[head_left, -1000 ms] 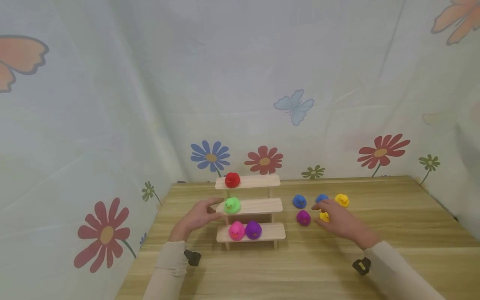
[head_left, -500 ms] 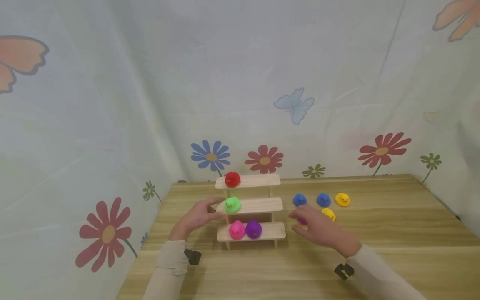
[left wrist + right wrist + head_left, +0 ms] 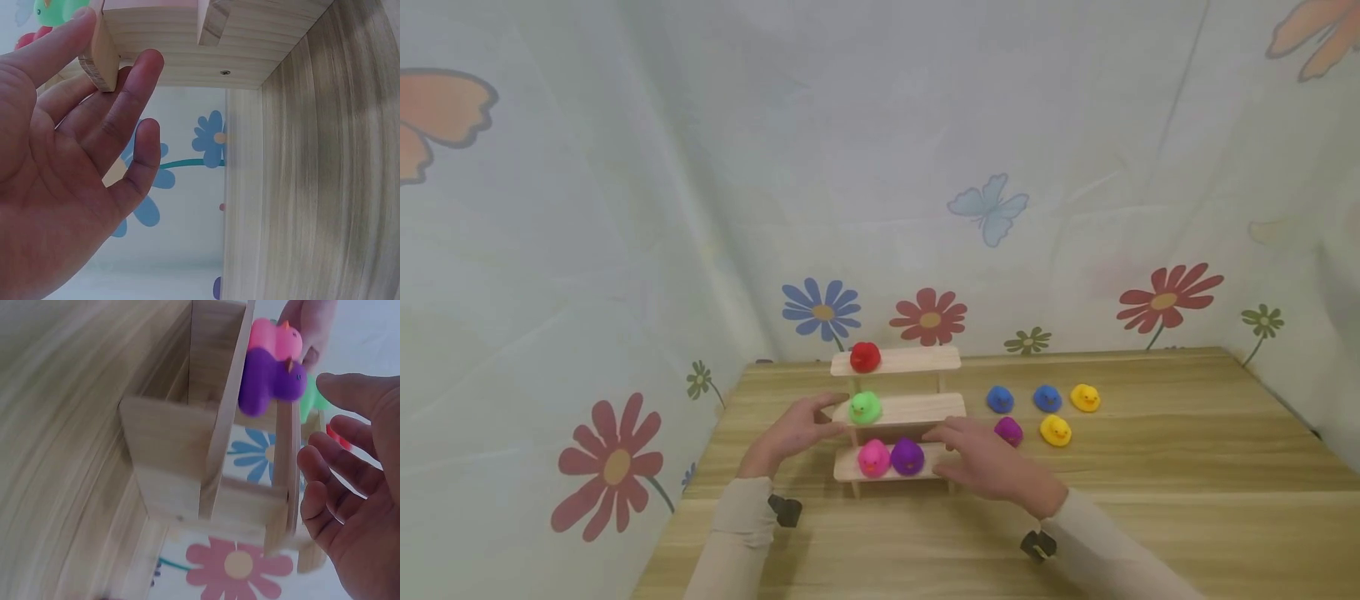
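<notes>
A three-tier wooden shelf [image 3: 925,407] stands on the table. My left hand [image 3: 793,429] holds the left end of its middle board; the left wrist view shows the thumb [image 3: 59,47] on one side and fingers behind. By the right end of the lower boards hovers my right hand [image 3: 996,462], empty, fingers loosely bent. A pink rubber duck [image 3: 873,458] and a purple rubber duck [image 3: 907,457] sit side by side on the bottom tier. The middle tier bears a green rubber duck [image 3: 865,408], the top one a red rubber duck [image 3: 865,357].
Right of the shelf, two blue ducks [image 3: 1000,399] and a yellow duck [image 3: 1086,397] form a back row on the wooden table [image 3: 1150,533]. Nearer lie a magenta duck [image 3: 1008,432] and another yellow duck [image 3: 1056,431]. A flower-printed cloth [image 3: 880,167] hangs behind.
My right hand has moved left, from over the loose ducks to the shelf's right end, uncovering those ducks. The left hand stays at the shelf, and the ducks keep their places.
</notes>
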The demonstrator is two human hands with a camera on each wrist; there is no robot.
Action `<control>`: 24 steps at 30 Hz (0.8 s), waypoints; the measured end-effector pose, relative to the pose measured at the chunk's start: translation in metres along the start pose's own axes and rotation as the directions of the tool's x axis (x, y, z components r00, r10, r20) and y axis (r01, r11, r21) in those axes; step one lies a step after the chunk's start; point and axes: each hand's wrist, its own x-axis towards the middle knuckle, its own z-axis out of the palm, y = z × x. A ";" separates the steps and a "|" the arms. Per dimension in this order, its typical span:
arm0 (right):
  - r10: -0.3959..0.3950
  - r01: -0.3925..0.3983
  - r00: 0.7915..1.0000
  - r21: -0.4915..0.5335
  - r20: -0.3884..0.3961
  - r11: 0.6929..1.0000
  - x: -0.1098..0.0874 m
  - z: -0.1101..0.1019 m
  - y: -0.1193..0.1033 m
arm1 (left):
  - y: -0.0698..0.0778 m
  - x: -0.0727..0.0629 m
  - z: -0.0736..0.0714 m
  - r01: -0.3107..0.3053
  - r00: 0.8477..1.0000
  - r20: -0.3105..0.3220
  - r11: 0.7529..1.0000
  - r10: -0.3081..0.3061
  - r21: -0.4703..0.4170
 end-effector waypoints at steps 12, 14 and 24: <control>-0.017 0.020 0.999 -0.084 0.035 0.996 0.024 0.024 -0.014 | 0.002 0.001 0.001 0.005 1.000 0.005 1.000 -0.005 -0.004; 0.000 0.004 0.999 -0.081 0.051 0.997 0.026 0.026 -0.015 | 0.002 0.000 0.000 -0.001 1.000 0.005 1.000 0.001 -0.006; 0.048 -0.045 0.997 -0.054 0.056 0.998 0.026 0.033 -0.015 | 0.001 -0.001 0.000 -0.005 1.000 0.001 1.000 0.005 -0.011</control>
